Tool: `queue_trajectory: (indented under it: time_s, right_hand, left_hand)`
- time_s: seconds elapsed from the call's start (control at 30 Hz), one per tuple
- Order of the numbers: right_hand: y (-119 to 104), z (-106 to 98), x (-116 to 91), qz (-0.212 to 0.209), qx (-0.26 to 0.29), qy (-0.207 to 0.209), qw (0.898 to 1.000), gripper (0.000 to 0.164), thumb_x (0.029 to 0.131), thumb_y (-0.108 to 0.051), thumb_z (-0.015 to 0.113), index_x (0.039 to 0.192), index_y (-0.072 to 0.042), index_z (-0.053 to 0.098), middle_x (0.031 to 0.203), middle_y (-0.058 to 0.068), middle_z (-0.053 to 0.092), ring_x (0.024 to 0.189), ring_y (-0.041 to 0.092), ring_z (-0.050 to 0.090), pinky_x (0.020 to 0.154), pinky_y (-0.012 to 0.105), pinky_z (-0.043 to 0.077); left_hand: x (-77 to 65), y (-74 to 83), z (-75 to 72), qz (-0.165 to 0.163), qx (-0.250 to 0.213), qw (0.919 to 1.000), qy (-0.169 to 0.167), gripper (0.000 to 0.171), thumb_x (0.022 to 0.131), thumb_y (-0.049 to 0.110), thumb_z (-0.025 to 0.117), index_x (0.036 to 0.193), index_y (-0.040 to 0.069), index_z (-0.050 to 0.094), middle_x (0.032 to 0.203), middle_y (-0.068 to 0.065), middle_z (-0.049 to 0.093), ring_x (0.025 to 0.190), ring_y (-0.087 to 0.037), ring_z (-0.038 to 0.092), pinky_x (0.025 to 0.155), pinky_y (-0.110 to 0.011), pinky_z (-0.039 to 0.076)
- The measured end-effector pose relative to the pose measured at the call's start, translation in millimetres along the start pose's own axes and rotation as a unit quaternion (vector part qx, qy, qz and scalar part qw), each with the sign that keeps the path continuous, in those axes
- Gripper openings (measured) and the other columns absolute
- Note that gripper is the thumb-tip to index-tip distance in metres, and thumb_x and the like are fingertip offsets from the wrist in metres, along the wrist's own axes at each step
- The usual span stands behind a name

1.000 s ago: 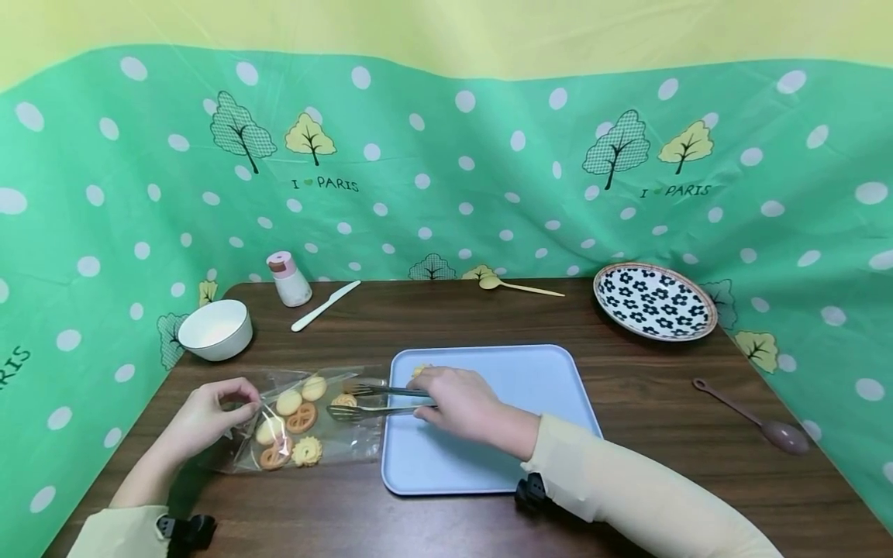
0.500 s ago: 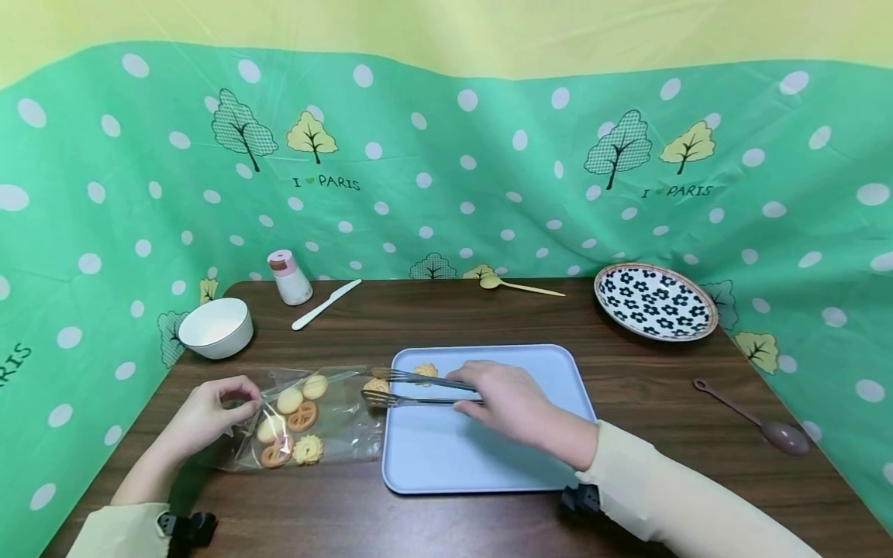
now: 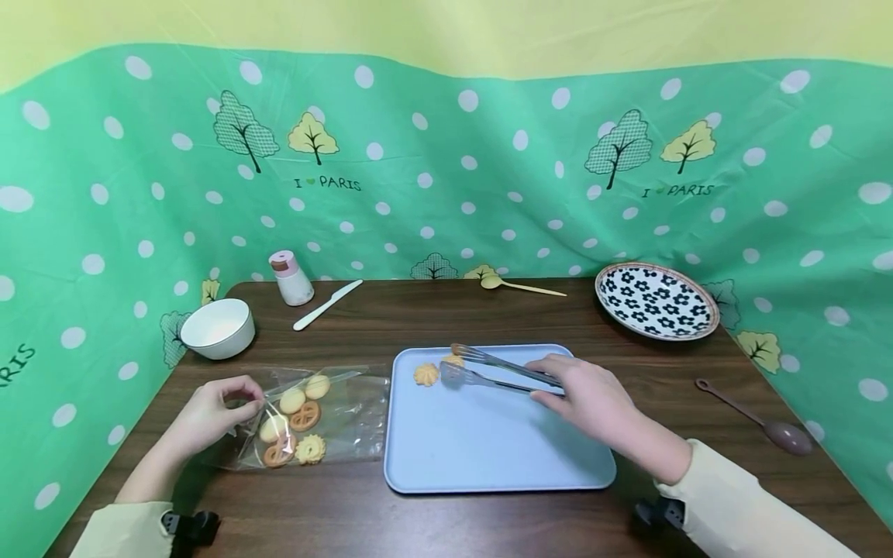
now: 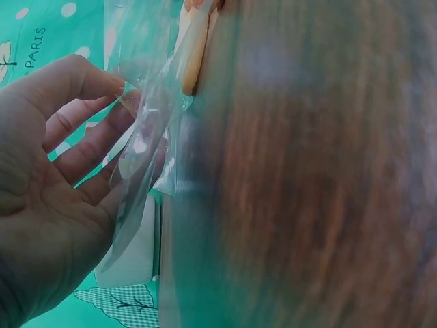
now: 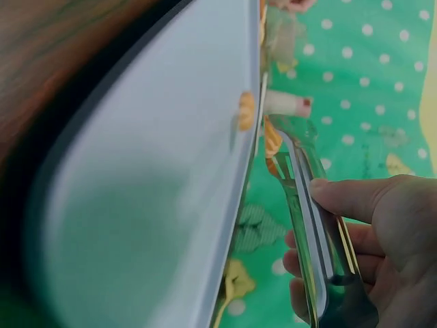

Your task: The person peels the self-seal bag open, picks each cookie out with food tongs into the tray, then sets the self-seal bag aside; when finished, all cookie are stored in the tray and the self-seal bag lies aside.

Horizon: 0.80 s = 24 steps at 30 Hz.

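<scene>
My left hand [image 3: 212, 415] pinches the near-left edge of a clear plastic bag [image 3: 359, 422] lying on the table. Several cookies [image 3: 305, 416] are inside it, round, pretzel-shaped and ring-shaped. In the left wrist view, thumb and fingers [image 4: 95, 82] meet at the film. My right hand [image 3: 593, 395] grips metal tongs [image 3: 505, 365] over the light blue tray [image 3: 488, 457]. Between the tong tips is a golden cookie [image 5: 272, 140], partly covered by them in the head view. Another ridged cookie [image 3: 426, 374] lies at the tray's back left corner.
A white bowl [image 3: 218, 329], a pink-capped shaker [image 3: 291, 279] and a white knife [image 3: 328, 305] stand or lie at the back left. A yellow spoon [image 3: 519, 287] lies behind the tray. To the right are a flower-patterned plate [image 3: 656, 302] and a brown spoon [image 3: 784, 436].
My right hand has moved right with the tongs, carrying a cookie from the bag's open end to above the tray. My left hand has stayed at the bag.
</scene>
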State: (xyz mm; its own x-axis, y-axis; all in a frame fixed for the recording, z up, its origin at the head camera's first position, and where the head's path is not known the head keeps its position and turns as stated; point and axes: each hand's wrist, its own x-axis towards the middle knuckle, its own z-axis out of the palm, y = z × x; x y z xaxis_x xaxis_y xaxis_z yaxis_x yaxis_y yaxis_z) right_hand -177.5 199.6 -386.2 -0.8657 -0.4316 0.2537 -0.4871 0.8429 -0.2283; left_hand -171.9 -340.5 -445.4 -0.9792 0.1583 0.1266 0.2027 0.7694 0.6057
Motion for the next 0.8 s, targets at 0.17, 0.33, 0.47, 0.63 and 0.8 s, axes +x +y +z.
queue_trajectory:
  time_s: [0.17, 0.33, 0.47, 0.63, 0.8]
  right_hand:
    - [14.2, 2.5, -5.9, 0.027, -0.002, -0.016, 1.0, 0.038, 0.081, -0.029, 0.075, 0.116, -0.018, 0.066, 0.113, 0.004, 0.068, 0.099, 0.024, 0.065, 0.069, 0.043, 0.052]
    - [20.6, 4.1, -8.4, 0.041, 0.003, -0.039, 0.998, 0.039, 0.081, -0.03, 0.074, 0.116, -0.016, 0.066, 0.115, 0.008, 0.067, 0.101, 0.026, 0.065, 0.07, 0.044, 0.052]
    - [20.8, 1.6, -3.6, 0.036, 0.014, -0.049, 0.998, 0.042, 0.08, -0.031, 0.075, 0.118, -0.014, 0.065, 0.115, 0.009, 0.067, 0.102, 0.027, 0.064, 0.075, 0.045, 0.051]
    - [6.2, 0.5, 8.9, 0.014, 0.034, -0.041, 0.998, 0.042, 0.081, -0.032, 0.074, 0.117, -0.014, 0.066, 0.113, 0.005, 0.068, 0.102, 0.024, 0.064, 0.078, 0.045, 0.051]
    - [-26.7, 11.5, 22.4, -0.043, 0.043, -0.034, 0.998, 0.035, 0.08, -0.03, 0.075, 0.113, -0.018, 0.068, 0.108, -0.002, 0.069, 0.1, 0.017, 0.065, 0.08, 0.04, 0.051]
  left_hand:
    - [-0.2, 0.0, 0.4, -0.007, 0.001, 1.0, -0.007, 0.01, 0.084, 0.01, 0.068, 0.085, 0.019, 0.064, 0.087, 0.003, 0.064, 0.082, -0.005, 0.057, 0.065, -0.025, 0.046]
    - [1.2, 0.0, 0.6, -0.008, -0.001, 0.9999, -0.009, 0.008, 0.085, 0.011, 0.068, 0.085, 0.018, 0.064, 0.088, 0.002, 0.065, 0.082, -0.006, 0.057, 0.065, -0.026, 0.046]
    - [1.4, -1.2, 1.2, -0.011, -0.008, 0.9999, -0.009, 0.004, 0.086, 0.014, 0.069, 0.086, 0.015, 0.065, 0.088, 0.001, 0.065, 0.082, -0.006, 0.057, 0.063, -0.026, 0.047]
    - [0.8, -1.2, 1.8, -0.021, -0.015, 0.9996, -0.01, 0.007, 0.085, 0.017, 0.069, 0.086, 0.013, 0.064, 0.089, 0.0, 0.065, 0.081, -0.007, 0.057, 0.06, -0.027, 0.048]
    - [0.3, -1.9, 1.0, -0.027, -0.013, 0.9995, -0.011, 0.005, 0.086, 0.017, 0.069, 0.085, 0.016, 0.064, 0.089, 0.0, 0.065, 0.082, -0.009, 0.057, 0.062, -0.027, 0.048]
